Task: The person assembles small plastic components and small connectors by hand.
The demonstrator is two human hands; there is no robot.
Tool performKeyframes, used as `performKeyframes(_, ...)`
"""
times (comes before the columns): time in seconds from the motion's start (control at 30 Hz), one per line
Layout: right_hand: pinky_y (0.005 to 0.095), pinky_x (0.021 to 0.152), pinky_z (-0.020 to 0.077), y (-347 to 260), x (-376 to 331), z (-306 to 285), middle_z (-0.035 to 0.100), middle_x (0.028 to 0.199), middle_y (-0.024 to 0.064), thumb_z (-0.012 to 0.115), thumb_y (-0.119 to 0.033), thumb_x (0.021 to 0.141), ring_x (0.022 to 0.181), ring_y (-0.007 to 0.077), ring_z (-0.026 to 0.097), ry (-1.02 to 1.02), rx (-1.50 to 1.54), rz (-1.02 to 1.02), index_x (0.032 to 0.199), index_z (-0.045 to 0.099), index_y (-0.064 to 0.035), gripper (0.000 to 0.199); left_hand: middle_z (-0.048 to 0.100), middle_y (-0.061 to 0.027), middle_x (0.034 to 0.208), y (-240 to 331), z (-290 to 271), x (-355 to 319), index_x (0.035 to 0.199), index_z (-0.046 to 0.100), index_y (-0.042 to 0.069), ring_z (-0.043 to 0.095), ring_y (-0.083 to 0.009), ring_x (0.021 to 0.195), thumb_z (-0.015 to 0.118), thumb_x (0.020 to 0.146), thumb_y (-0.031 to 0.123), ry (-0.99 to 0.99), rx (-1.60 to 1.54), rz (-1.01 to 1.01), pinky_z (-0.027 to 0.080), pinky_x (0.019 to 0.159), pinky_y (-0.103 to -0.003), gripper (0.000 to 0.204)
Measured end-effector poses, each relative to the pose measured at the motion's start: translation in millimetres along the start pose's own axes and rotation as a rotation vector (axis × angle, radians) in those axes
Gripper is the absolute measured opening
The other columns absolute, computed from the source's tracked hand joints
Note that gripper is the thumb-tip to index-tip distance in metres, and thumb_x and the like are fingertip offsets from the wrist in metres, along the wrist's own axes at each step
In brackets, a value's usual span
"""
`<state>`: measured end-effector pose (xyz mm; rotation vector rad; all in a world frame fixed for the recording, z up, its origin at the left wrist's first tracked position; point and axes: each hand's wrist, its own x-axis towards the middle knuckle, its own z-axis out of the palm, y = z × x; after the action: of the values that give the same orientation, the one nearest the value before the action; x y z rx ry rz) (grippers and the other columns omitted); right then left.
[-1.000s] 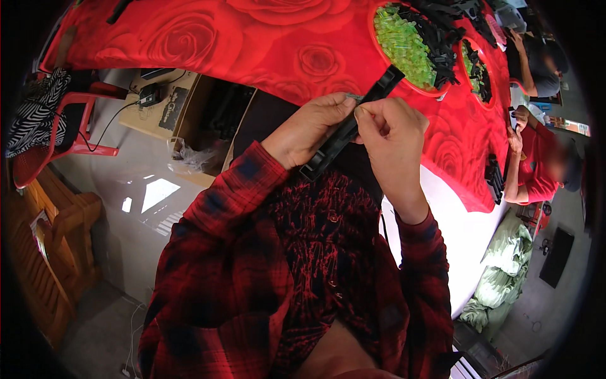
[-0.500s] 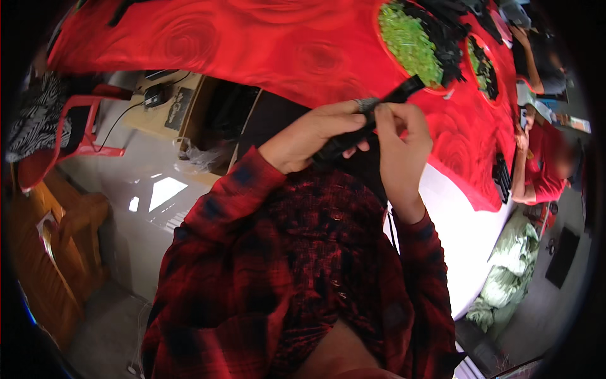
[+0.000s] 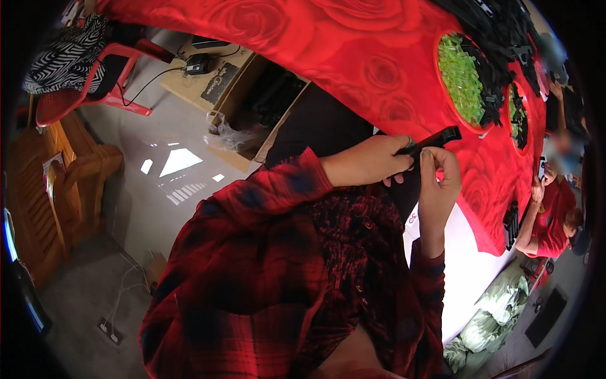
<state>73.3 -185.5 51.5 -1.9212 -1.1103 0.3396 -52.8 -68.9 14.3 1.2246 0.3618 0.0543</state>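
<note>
My left hand (image 3: 369, 161) is closed around a long, narrow black plastic part (image 3: 444, 136), whose far end points up and to the right over the red cloth. My right hand (image 3: 440, 189) is beside it, thumb and forefinger pinched together against the near side of the part. Whatever lies between those fingertips is too small to make out. Farther off to the right, an orange-rimmed basin (image 3: 446, 98) holds light green translucent pieces (image 3: 459, 76) and black pieces (image 3: 494, 88).
A rose-patterned red cloth (image 3: 303, 41) covers the table. Black strips (image 3: 486, 22) lie heaped at the far right, near a second basin (image 3: 528, 126). Left of my legs stands an open carton (image 3: 249, 72). A person in a red shirt (image 3: 552, 215) sits at right; a red chair (image 3: 129, 54) is at left.
The view has swung, so table and hands sit farther right and lower. My left hand keeps its hold on the black part; my right hand remains pinched beside it.
</note>
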Motion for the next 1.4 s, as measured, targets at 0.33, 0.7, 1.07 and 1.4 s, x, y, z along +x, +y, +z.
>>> performKeyframes(0.33, 0.0256, 0.058, 0.0388, -19, 15, -10, 0.059, 0.071, 0.0029, 0.069, -0.004, 0.090, 0.063, 0.0084, 0.051, 0.042, -0.101, -0.100, 0.085, 0.068, 0.0007, 0.007, 0.070, -0.0081, 0.104, -1, -11, 3, 0.123, 0.061, 0.002, 0.065, -0.0135, 0.074, 0.029, 0.106, 0.059, -0.089, -0.357, -0.064, 0.054, 0.067, -0.026, 0.068)
performKeyframes(0.7, 0.0273, 0.059, 0.0383, -21, 13, -10, 0.055, 0.061, 0.0005, 0.075, -0.002, 0.081, 0.051, 0.0092, 0.051, 0.077, -0.005, 0.023, 0.077, 0.065, -0.0026, 0.011, 0.068, -0.0126, 0.110, 0, -6, 3, 0.123, 0.058, -0.001, 0.066, -0.0195, 0.084, 0.020, 0.102, 0.067, -0.110, -0.419, -0.056, 0.052, 0.072, -0.031, 0.081)
performKeyframes(1.07, 0.0356, 0.080, 0.0337, -14, 6, -3, 0.056, 0.064, 0.0007, 0.074, -0.009, 0.081, 0.060, 0.0174, 0.053, 0.072, -0.245, -0.120, 0.078, 0.066, -0.0081, 0.009, 0.068, -0.0096, 0.092, -6, -10, 5, 0.121, 0.059, 0.001, 0.064, -0.0152, 0.076, 0.018, 0.102, 0.067, -0.125, -0.348, -0.080, 0.052, 0.071, -0.028, 0.080)
performKeyframes(1.4, 0.0399, 0.087, 0.0329, -11, 1, 4, 0.060, 0.078, 0.0029, 0.073, -0.010, 0.082, 0.077, 0.0223, 0.058, 0.192, -0.522, -0.315, 0.086, 0.065, -0.0117, 0.009, 0.068, -0.0064, 0.087, -4, -2, 2, 0.120, 0.063, 0.002, 0.062, -0.0119, 0.075, 0.035, 0.106, 0.054, -0.052, -0.338, -0.004, 0.051, 0.068, -0.025, 0.060)
